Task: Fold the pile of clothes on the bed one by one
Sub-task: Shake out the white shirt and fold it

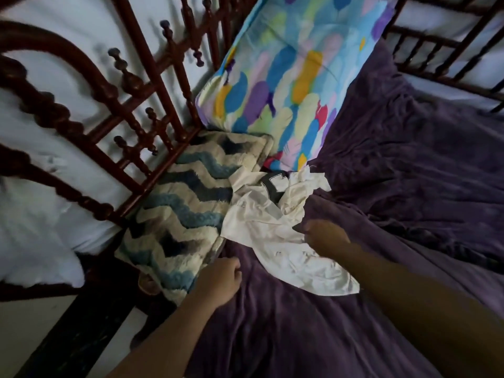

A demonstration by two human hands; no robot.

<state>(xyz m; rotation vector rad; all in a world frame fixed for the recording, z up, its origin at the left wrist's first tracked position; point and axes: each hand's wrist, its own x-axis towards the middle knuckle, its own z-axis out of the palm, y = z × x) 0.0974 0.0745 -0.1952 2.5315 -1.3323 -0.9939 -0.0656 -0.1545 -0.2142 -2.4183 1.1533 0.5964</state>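
Note:
A crumpled white garment [272, 230] with a dark printed patch lies on the purple blanket [395, 173] in the middle of the bed. My right hand [326, 238] is over its right side with the fingers curled; blur hides whether they pinch the cloth. My left hand [221, 279] hovers near the blanket to the left of the garment, fingers loosely curled, holding nothing. A bit of red cloth [274, 162] peeks out behind the garment, under the pillow's edge.
A colourful feather-print pillow [294, 69] leans at the head of the bed. A white and blue zigzag cushion [185, 214] lies left of the garment. The dark red wooden headboard [131, 110] runs along the left, a wooden rail [436, 50] at the top right.

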